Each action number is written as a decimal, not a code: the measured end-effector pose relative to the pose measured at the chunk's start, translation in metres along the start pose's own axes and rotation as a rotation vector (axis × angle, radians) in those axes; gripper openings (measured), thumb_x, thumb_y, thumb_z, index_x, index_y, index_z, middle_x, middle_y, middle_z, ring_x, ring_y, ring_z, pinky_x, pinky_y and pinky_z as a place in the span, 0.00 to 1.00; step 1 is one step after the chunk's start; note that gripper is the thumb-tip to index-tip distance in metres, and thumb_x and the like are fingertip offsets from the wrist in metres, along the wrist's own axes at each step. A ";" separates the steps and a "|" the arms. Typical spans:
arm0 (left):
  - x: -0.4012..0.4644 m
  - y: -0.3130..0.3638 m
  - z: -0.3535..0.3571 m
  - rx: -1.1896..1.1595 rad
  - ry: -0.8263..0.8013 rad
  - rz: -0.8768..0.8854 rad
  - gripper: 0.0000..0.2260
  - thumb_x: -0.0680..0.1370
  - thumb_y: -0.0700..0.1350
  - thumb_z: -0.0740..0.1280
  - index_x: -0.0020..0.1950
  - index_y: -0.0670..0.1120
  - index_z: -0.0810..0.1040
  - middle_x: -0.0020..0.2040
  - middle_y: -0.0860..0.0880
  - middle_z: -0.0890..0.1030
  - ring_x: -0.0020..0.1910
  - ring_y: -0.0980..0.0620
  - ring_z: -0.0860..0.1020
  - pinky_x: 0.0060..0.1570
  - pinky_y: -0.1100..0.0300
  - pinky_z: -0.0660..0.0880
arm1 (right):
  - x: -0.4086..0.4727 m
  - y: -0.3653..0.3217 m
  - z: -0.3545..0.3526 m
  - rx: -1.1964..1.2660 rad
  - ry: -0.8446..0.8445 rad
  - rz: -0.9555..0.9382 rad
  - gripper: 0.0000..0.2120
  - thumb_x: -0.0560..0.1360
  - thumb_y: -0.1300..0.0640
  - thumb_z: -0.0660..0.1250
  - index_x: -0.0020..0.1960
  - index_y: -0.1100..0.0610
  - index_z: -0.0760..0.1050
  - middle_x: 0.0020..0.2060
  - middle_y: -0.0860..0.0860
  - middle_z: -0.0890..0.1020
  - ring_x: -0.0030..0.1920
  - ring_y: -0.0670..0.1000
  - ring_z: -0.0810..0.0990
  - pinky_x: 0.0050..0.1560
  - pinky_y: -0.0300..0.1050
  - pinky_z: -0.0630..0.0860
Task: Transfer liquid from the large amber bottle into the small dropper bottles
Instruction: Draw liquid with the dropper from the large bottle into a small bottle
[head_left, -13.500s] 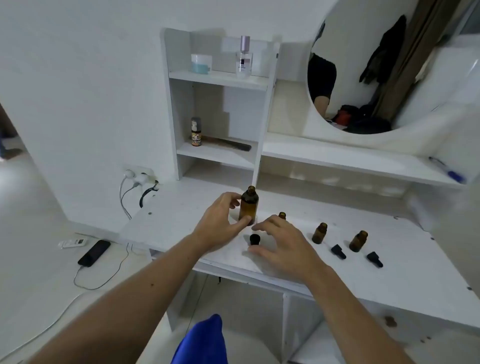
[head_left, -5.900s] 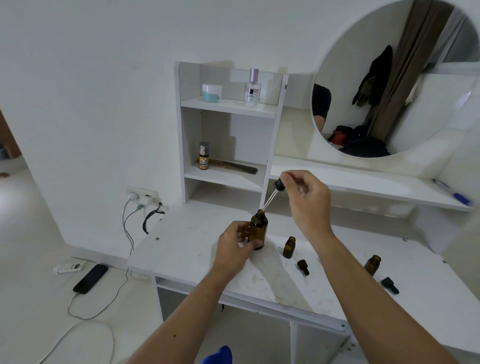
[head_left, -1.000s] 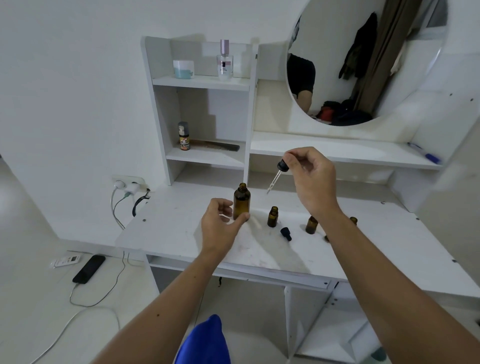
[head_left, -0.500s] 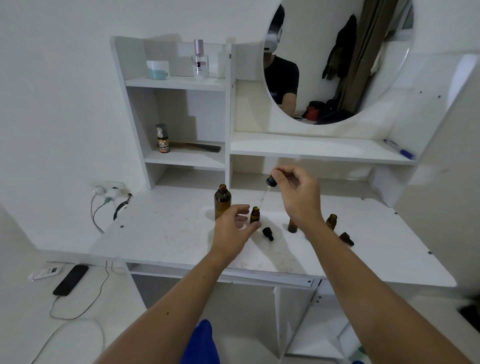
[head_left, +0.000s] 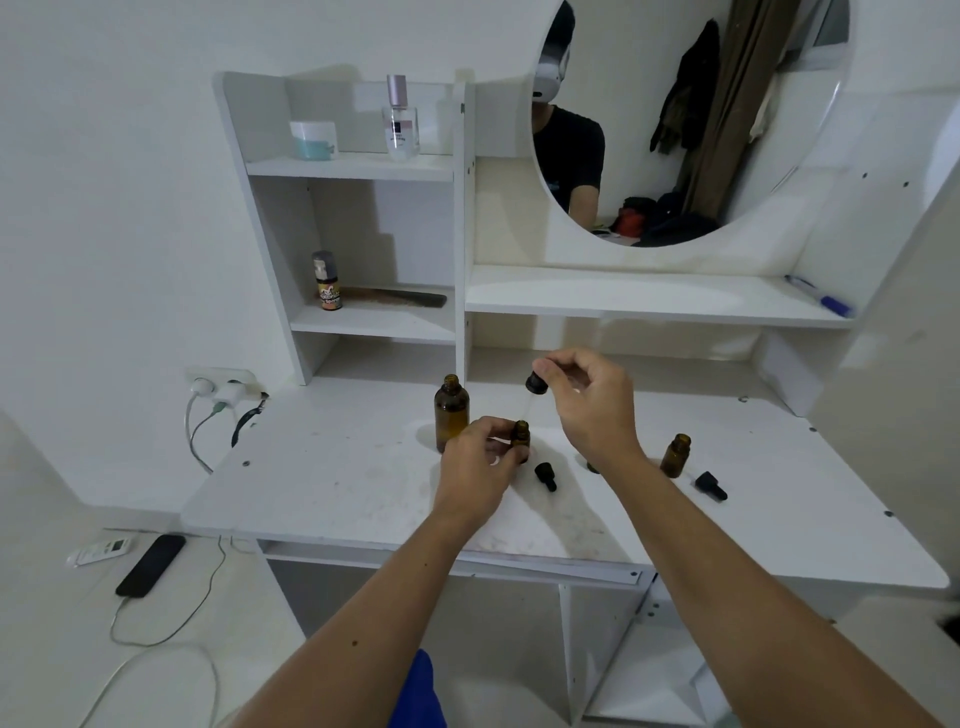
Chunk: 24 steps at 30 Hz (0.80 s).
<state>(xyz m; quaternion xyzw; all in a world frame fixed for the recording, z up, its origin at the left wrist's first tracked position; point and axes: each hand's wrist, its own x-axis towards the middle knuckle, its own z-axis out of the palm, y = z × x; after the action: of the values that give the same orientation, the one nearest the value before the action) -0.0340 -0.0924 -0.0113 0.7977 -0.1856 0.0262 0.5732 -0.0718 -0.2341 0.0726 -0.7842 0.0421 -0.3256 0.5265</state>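
The large amber bottle (head_left: 451, 415) stands open and upright on the white desk (head_left: 332, 467), free of either hand. Just to its right my left hand (head_left: 480, 462) grips a small amber dropper bottle (head_left: 520, 435) standing on the desk. My right hand (head_left: 589, 397) pinches the black bulb of a dropper (head_left: 536, 384); its glass tube slants down with the tip right at that small bottle's mouth. A second small bottle (head_left: 675, 455) stands open to the right. Another is mostly hidden behind my right wrist. Two black dropper caps (head_left: 545, 475) (head_left: 710, 485) lie on the desk.
Shelves rise behind the desk with a perfume bottle (head_left: 401, 119), a jar (head_left: 313, 139), a small spray bottle (head_left: 327, 280) and a comb (head_left: 400, 298). A round mirror (head_left: 691, 104) hangs at the upper right. A pen (head_left: 821, 297) lies on the right shelf. Cables and a phone (head_left: 150, 565) lie on the floor at the left.
My left hand has let go of the large bottle and taken the small bottle beside it. My right hand has carried the dropper down to that bottle's mouth.
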 end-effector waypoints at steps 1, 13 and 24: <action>0.000 0.001 -0.001 0.008 -0.001 0.004 0.10 0.77 0.41 0.75 0.57 0.48 0.83 0.48 0.57 0.86 0.44 0.59 0.83 0.53 0.53 0.82 | 0.000 0.000 0.001 -0.003 0.006 0.006 0.04 0.80 0.57 0.73 0.47 0.51 0.84 0.42 0.44 0.88 0.47 0.43 0.86 0.55 0.34 0.79; 0.000 0.002 -0.003 0.021 -0.010 0.008 0.10 0.78 0.40 0.75 0.59 0.45 0.82 0.48 0.56 0.86 0.45 0.62 0.84 0.48 0.66 0.81 | -0.001 -0.008 0.000 -0.006 -0.018 -0.005 0.05 0.80 0.59 0.74 0.48 0.50 0.84 0.41 0.42 0.87 0.45 0.41 0.86 0.52 0.30 0.78; -0.001 0.001 -0.004 -0.045 0.000 -0.027 0.12 0.77 0.39 0.75 0.60 0.46 0.83 0.46 0.54 0.87 0.45 0.59 0.85 0.54 0.56 0.83 | -0.005 -0.011 -0.005 0.024 -0.006 0.024 0.03 0.80 0.57 0.73 0.53 0.53 0.85 0.44 0.45 0.88 0.48 0.41 0.87 0.54 0.31 0.79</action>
<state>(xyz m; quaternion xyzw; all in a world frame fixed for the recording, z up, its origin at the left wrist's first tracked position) -0.0346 -0.0892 -0.0091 0.7869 -0.1753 0.0142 0.5915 -0.0815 -0.2315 0.0806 -0.7781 0.0460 -0.3174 0.5401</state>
